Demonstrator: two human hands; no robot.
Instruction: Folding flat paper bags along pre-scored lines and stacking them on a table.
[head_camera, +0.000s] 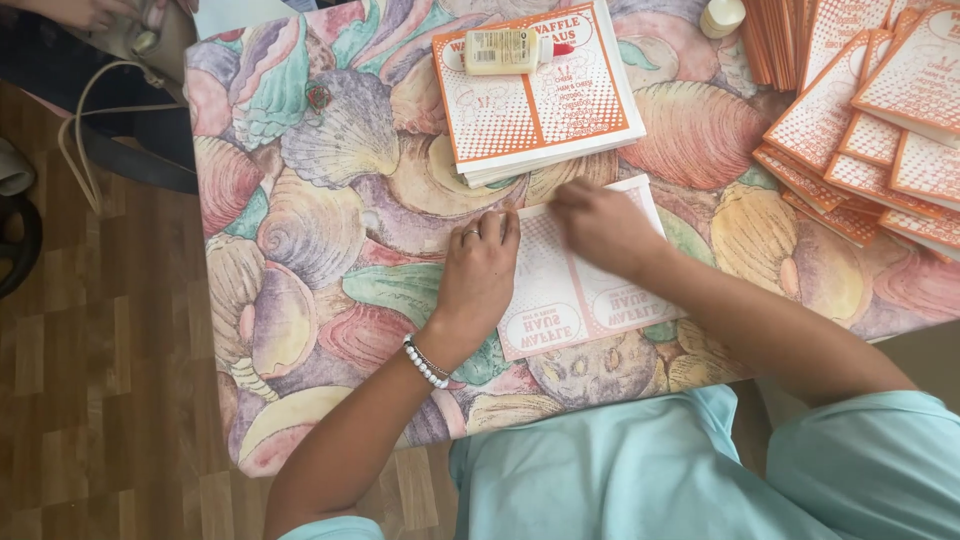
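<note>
Now the left hand (480, 270) lies flat and open on the paper sheet (580, 290); the right hand (600, 225) presses, fingers curled. Thin, light, bendy paper: hold its edges.

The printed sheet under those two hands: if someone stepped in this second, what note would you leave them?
Left hand: flat, palm down on the left edge of the printed sheet, holding nothing.
Right hand: pressing the sheet's top middle, blurred.
The sheet lies flat on the shell-patterned table.
Above it: a stack of the same sheets with a glue bottle lying on top.
Upper right: a pile of folded orange pieces.
This sheet is not yet folded; the stack remains.
</note>
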